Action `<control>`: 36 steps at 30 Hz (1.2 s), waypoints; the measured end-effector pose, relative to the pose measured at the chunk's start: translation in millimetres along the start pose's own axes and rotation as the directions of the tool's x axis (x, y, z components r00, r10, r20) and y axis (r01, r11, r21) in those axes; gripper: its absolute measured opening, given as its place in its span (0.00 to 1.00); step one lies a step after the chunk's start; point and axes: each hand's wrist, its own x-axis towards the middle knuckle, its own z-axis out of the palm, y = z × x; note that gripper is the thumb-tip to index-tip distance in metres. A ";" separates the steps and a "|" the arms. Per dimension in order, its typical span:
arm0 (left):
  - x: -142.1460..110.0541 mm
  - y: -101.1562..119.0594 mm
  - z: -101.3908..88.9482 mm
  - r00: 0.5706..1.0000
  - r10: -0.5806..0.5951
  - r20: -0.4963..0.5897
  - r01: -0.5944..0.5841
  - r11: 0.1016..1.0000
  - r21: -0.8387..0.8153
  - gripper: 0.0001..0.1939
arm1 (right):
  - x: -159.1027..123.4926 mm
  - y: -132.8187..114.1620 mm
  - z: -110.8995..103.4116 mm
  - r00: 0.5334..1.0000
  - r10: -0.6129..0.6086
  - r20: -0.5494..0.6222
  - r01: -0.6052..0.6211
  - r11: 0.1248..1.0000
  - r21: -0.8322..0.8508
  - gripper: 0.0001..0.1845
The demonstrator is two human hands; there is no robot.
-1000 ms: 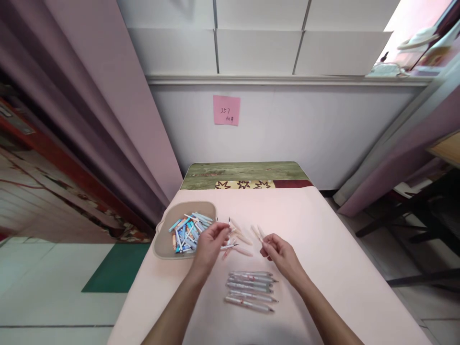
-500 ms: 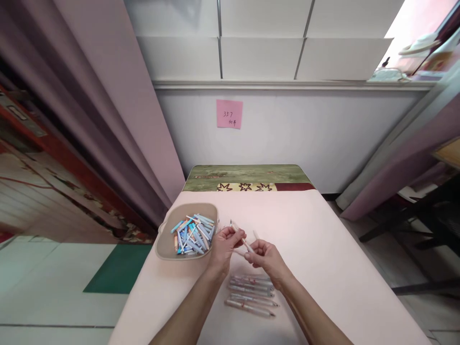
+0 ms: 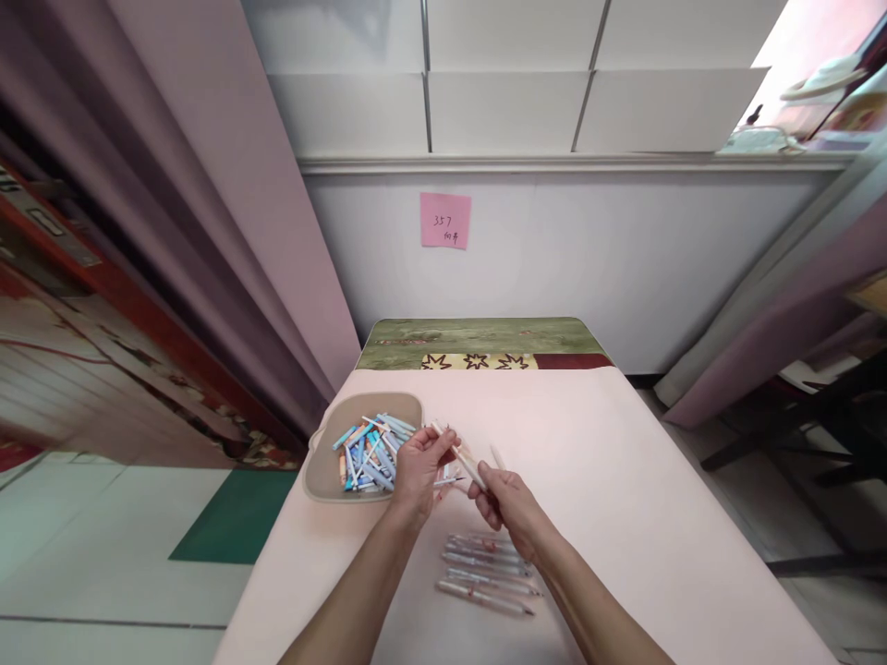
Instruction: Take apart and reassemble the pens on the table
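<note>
My left hand [image 3: 421, 465] and my right hand [image 3: 504, 500] meet over the middle of the pink-covered table [image 3: 644, 517]. Both pinch the same slim pale pen part [image 3: 463, 458], which runs slantwise between them. A thin dark-tipped refill seems to stick up from my left fingers. One more pale pen piece [image 3: 497, 456] lies just behind my right hand. Below the hands, several assembled clear pens [image 3: 489, 574] lie side by side in a row.
A beige tray [image 3: 325, 477] with several blue, white and orange pen parts sits left of my left hand. A green patterned cloth [image 3: 478, 343] covers the table's far end. A pink sticky note [image 3: 444, 221] hangs on the wall. Curtains hang left and right.
My hands were apart, each with its own piece. They have come together at the table's middle and now both hold one pen part. The camera has shifted slightly.
</note>
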 end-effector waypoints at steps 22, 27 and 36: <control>-1.2 8.2 -13.2 0.857 0.452 0.247 -0.432 0.370 0.822 0.17 | 11.7 23.0 -31.3 0.896 -0.330 -0.298 0.072 0.769 -0.636 0.21; -11.5 -7.4 -9.1 0.819 0.111 0.563 -0.559 -0.068 0.826 0.25 | 10.5 14.8 -21.4 0.905 -0.374 -0.204 0.140 0.712 -0.688 0.20; -5.1 -4.0 -5.7 0.900 0.102 0.423 -0.358 -0.378 0.854 0.22 | 2.2 14.3 -46.5 0.863 -0.409 -0.296 -0.024 0.553 -0.833 0.17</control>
